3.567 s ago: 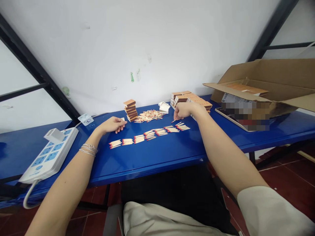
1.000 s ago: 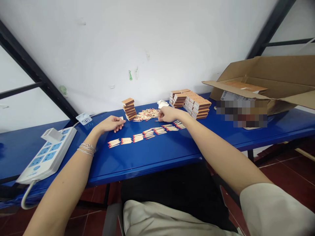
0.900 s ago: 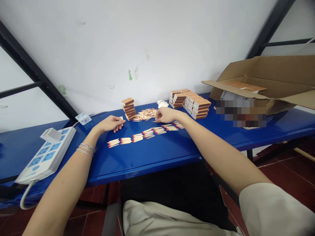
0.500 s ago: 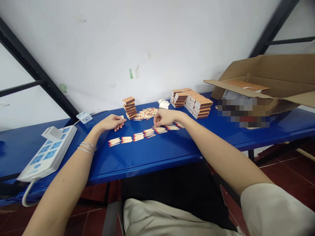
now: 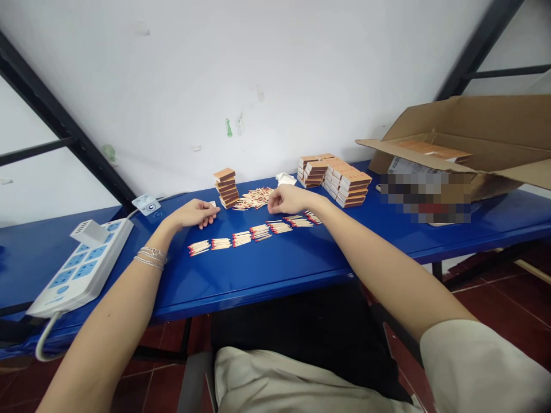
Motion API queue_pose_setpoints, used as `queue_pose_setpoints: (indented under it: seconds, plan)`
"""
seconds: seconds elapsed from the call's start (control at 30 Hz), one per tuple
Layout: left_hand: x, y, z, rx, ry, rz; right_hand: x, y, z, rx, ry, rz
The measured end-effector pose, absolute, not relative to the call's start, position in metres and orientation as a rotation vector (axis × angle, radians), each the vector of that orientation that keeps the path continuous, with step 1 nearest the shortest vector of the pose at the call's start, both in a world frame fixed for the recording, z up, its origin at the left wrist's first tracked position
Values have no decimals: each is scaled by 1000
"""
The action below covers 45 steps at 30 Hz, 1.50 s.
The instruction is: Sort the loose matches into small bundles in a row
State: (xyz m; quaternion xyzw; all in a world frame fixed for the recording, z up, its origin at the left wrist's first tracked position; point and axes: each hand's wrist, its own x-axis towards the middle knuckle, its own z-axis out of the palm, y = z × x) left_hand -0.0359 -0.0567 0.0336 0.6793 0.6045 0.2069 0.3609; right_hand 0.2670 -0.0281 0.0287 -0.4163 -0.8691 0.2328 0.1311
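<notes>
My left hand (image 5: 196,214) rests on the blue table, fingers curled around a small white piece (image 5: 213,203) that is mostly hidden. Just beyond it stands a stack of matchboxes (image 5: 227,188). A loose heap of red-tipped matches (image 5: 255,198) lies to the right of that stack. Over the table, at the heap's right edge, my right hand (image 5: 286,200) is closed in a pinch; I cannot make out anything between its fingertips. Nearer to me, small bundles of matches (image 5: 260,232) form a row across the table, below both hands.
White pieces (image 5: 285,179) lie behind my right hand. A larger block of stacked matchboxes (image 5: 344,179) stands at the back right, beside an open cardboard box (image 5: 486,126). On the left are a white power strip (image 5: 81,269) and a small card-like item (image 5: 146,203). The blue table (image 5: 258,272) meets the wall.
My right hand has lifted away from the row of match bundles and moved back to the edge of the loose heap. My left hand has stayed almost in place.
</notes>
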Motion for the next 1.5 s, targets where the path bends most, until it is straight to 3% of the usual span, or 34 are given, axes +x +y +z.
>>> queue_pose_setpoints:
  seconds: [0.37, 0.53, 0.77, 1.0, 1.2, 1.5]
  plan:
    - [-39, -53, 31, 1757, 1542, 529, 252, -10, 13, -1397, -2461, 177]
    - [-39, -55, 31, 1761, 1549, 528, 250, -20, 18, -1356, -2428, 233]
    - [-37, -56, 32, 1771, 1546, 528, 240, -42, 19, -1061, -2563, 714]
    - [-34, -59, 35, 1761, 1562, 520, 240, -47, 24, -1009, -2649, 649]
    - [-34, -59, 34, 1763, 1565, 520, 247, -31, 20, -1231, -2436, 298]
    - [-37, -57, 32, 1771, 1556, 514, 237, -24, 12, -1308, -2490, 172]
